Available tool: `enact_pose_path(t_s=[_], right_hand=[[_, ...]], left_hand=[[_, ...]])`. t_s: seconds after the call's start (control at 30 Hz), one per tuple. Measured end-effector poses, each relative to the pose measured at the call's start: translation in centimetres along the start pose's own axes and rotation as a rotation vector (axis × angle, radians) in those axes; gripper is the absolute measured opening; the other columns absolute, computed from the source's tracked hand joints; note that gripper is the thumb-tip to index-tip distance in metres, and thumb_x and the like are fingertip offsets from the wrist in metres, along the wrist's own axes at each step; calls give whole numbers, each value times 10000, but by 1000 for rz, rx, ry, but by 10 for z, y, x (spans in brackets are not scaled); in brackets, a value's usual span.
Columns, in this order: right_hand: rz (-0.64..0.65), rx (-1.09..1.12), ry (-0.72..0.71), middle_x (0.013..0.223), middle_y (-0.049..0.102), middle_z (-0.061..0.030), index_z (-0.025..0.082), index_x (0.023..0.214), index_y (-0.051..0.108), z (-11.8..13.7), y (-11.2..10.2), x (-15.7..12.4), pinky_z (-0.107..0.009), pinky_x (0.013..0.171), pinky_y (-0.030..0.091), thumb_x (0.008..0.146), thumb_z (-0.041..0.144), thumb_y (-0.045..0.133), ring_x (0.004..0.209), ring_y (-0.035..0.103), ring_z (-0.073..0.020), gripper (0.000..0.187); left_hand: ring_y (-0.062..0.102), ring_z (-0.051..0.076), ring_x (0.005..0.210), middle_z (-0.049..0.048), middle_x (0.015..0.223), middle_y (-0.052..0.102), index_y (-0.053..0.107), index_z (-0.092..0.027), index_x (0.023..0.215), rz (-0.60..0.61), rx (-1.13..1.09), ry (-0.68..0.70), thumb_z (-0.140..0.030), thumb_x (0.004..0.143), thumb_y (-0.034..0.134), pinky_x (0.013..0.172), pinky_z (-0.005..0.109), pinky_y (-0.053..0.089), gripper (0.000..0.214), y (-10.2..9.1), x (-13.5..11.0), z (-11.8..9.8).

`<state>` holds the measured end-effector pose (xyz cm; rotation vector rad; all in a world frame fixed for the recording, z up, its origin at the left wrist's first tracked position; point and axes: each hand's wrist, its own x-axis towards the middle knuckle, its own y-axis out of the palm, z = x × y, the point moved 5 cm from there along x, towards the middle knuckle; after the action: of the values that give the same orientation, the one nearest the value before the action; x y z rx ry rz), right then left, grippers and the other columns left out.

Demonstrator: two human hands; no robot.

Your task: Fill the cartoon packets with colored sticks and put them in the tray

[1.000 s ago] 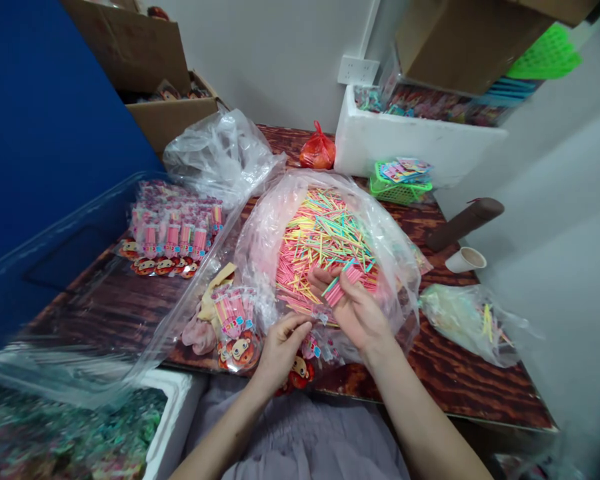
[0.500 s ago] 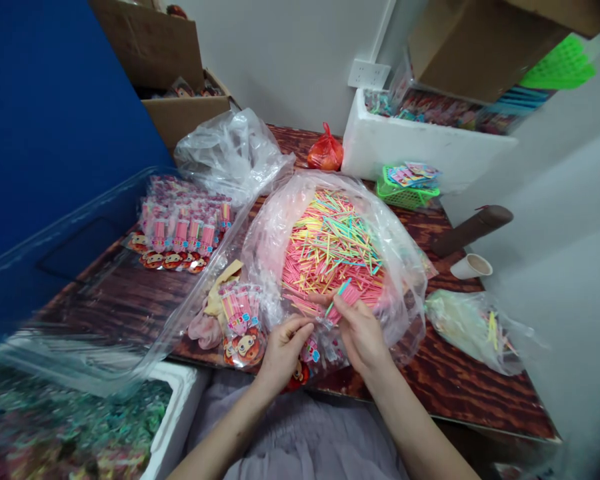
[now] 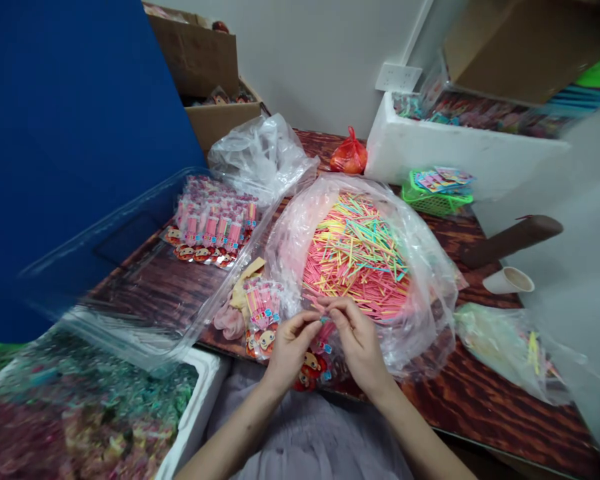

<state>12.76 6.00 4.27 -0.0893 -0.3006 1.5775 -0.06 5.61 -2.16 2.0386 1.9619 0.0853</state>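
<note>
A big clear plastic bag point(image 3: 433, 280) lies open on the table, full of thin coloured sticks point(image 3: 360, 257), mostly pink. At its near edge my left hand point(image 3: 291, 350) and my right hand point(image 3: 359, 343) meet, fingers pinched together on a small cartoon-printed packet point(image 3: 314, 365). A few pink sticks show between my fingertips. A filled packet of pink sticks point(image 3: 261, 315) lies just left of my left hand.
A clear plastic tray point(image 3: 145, 320) holds rows of filled packets point(image 3: 211, 223) at the left. White foam boxes point(image 3: 460, 157) stand behind and at the near left. A green basket point(image 3: 433, 200), a paper cup point(image 3: 509, 281), a brown tube point(image 3: 513, 240) and another bag point(image 3: 510, 347) lie right.
My right hand has drawn back out of the stick pile with a few sticks and joined my left hand at the packet. The view has shifted left.
</note>
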Motion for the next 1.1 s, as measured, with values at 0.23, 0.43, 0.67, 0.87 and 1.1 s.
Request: enact_pose_path(t_s=[0.23,0.43,0.67,0.87,1.1], right_hand=[[65,93,10,1365,559,-65,302,1393,432,0,20,-12,-391,1046,409,956,318,519,1255,523,-233,445],[-55,-352,-26,951,683,-66,244,992,672,-50,-40,-6,-386,846,457,956,270,485,951,605,-251,192],[-48,-1196,-80,1016,620,-154,124,1097,644,-100,-89,3,-398,821,411,890,127,476,964,502,-296,266],[89,-1512,-92,1028,608,-163,122,1035,659,-93,-68,22,-399,777,351,874,119,505,951,483,-308,223],[237,-1538,-148,951,642,-144,122,976,648,-98,-64,30,-387,760,312,884,91,473,895,512,-286,201]], left_hand=[[602,136,770,2,824,669,694,-183,900,-161,-76,-12,-345,746,746,724,224,482,230,-40,1,-5],[619,186,911,44,960,675,664,-185,1000,-516,279,187,-391,811,665,872,295,477,280,-95,21,-21],[509,274,1250,153,1364,535,394,-178,1434,-704,782,407,-299,895,547,1077,416,370,573,-97,33,-21],[441,285,1322,168,1398,482,408,-176,1424,-647,913,414,-296,927,492,1116,460,338,519,-92,24,-26],[243,363,1447,192,1534,344,509,-153,1359,-388,1402,500,-320,927,509,1155,588,191,463,-63,1,-10]])
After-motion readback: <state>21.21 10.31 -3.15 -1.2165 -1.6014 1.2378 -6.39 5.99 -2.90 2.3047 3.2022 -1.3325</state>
